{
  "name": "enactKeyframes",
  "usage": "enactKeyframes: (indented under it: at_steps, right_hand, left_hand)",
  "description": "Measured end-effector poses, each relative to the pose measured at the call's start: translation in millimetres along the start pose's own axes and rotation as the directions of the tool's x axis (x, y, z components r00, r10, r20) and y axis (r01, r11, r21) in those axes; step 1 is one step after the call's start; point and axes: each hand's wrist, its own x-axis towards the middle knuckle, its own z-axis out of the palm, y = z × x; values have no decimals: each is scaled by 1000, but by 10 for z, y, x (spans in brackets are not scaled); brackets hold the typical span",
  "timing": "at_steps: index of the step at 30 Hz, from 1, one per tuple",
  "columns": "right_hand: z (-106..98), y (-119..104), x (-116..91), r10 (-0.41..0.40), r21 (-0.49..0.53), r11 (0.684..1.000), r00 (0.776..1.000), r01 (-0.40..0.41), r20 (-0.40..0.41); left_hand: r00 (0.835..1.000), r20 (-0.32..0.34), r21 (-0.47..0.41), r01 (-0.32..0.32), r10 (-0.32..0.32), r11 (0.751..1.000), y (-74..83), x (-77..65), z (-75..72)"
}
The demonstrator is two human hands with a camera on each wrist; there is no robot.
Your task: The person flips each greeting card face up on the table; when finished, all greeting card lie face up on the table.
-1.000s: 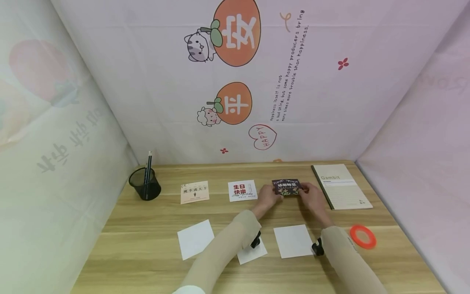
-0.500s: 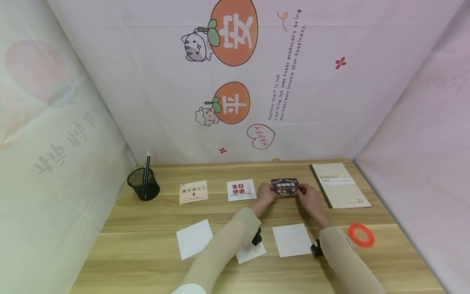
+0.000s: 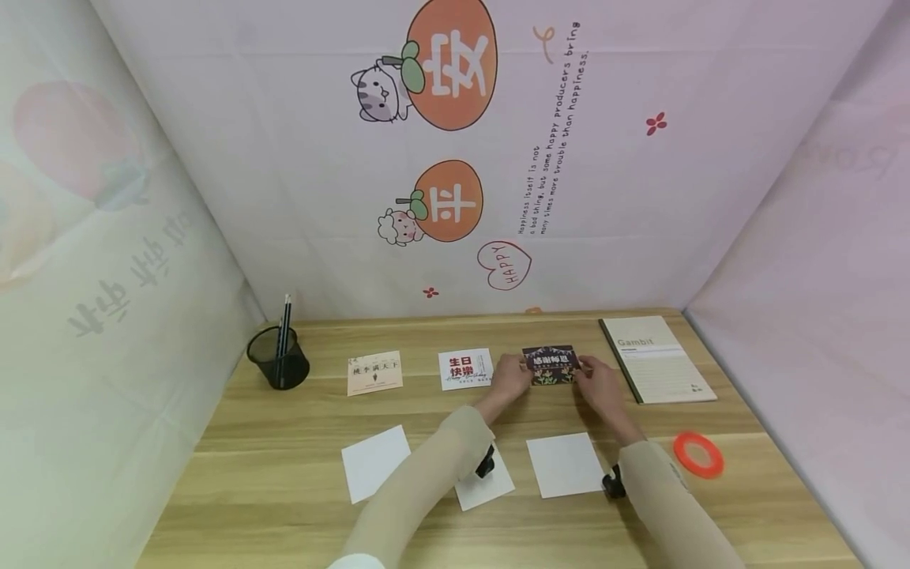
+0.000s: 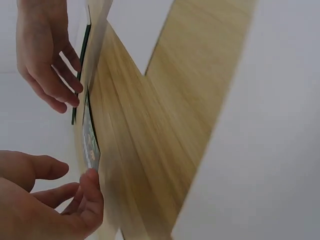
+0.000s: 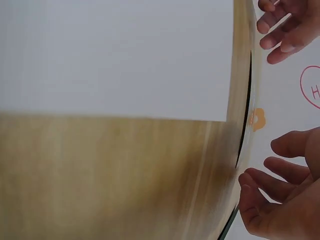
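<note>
A dark, flower-printed greeting card [image 3: 549, 365] lies at the back of the table, right of centre. My left hand [image 3: 510, 378] is at its left edge, and my right hand [image 3: 600, 387] is at its right edge. In the left wrist view, the left hand [image 4: 30, 210] has its thumb apart from loosely bent fingers, with a fingertip beside the card's corner [image 4: 91, 142]. The right hand [image 4: 45, 55] stays farther off there, fingers spread. The right wrist view has the right hand's [image 5: 295, 215] thumb raised off its fingers, fingertips near the card's thin edge.
A birthday card [image 3: 465, 369] and a beige card [image 3: 375, 373] lie farther left, beyond them a pencil cup [image 3: 280, 365]. Three white sheets, including one on the right [image 3: 565, 465], lie nearer. A notebook [image 3: 661, 359] and a red tape roll [image 3: 699, 455] are rightward.
The dark card, earlier tilted up between both hands' fingers, has come down flat and a little nearer. Both hands have let go of it, the left one drawing slightly leftward.
</note>
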Motion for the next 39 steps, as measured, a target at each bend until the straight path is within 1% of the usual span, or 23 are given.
enactKeyframes:
  at_steps: [3, 5, 7, 8, 11, 14, 16, 18, 20, 21, 23, 25, 26, 28, 31, 33, 35, 39]
  right_hand:
    - [-37, -9, -35, -15, -6, 1000, 1000, 15, -11]
    - [-71, -36, -58, -19, -12, 1000, 1000, 19, -12]
    - [-89, -63, -81, -20, -14, 1000, 1000, 20, 0]
    - [-96, -75, -91, -21, -18, 1000, 1000, 21, 4]
    - [-119, -97, -138, -25, -4, 1000, 1000, 25, 16]
    - [-125, -95, -205, -48, 6, 999, 998, 48, 27]
    - [-121, -88, -273, -56, 18, 998, 997, 55, 46]
    - [-109, -76, -345, -80, 7, 997, 996, 80, 47]
    - [-97, -70, -423, -101, 13, 995, 993, 101, 58]
    - [-91, -68, -458, -112, 13, 994, 992, 111, 61]
    - [-79, -75, -523, -139, -6, 990, 989, 140, 56]
    - [-70, -88, -583, -144, -13, 989, 988, 145, 55]
    - [-67, -97, -613, -139, -14, 990, 989, 140, 50]
    - [-68, -109, -666, -131, -22, 991, 991, 132, 36]
    - [-79, -119, -739, -97, -24, 995, 995, 97, 25]
    - [-93, -124, -791, -73, -37, 997, 997, 73, 27]
    - [-101, -120, -835, -46, -66, 997, 998, 49, 33]
    - [-116, -112, -911, -22, -115, 993, 999, 27, 48]
  left_hand:
    - [997, -1, 86, -71, 71, 994, -6, -60, -79]
    - [993, 24, 136, -120, 118, 983, 12, -128, -141]
    - [984, 48, 181, -175, 169, 968, 28, -202, -197]
    - [978, 61, 209, -210, 201, 955, 32, -243, -223]
    - [953, 104, 302, -304, 286, 904, 31, -373, -270]
    - [924, 151, 411, -382, 351, 828, -13, -533, -271]
    - [911, 187, 455, -413, 369, 789, -43, -661, -258]
    - [897, 225, 491, -441, 380, 751, -72, -790, -234]
    - [889, 255, 515, -459, 381, 724, -82, -914, -211]
    - [883, 270, 529, -470, 384, 707, -83, -972, -201]
    - [869, 296, 561, -494, 396, 665, -76, -1082, -180]
    - [856, 323, 588, -516, 405, 623, -66, -1190, -157]
    - [846, 335, 598, -531, 415, 600, -65, -1242, -142]
    - [831, 359, 610, -553, 425, 567, -58, -1338, -116]
    - [819, 380, 620, -570, 430, 538, -68, -1449, -77]
    - [820, 387, 624, -569, 422, 535, -84, -1500, -55]
    - [824, 390, 623, -565, 411, 541, -109, -1532, -35]
    - [823, 393, 629, -566, 410, 533, -163, -1557, 3]
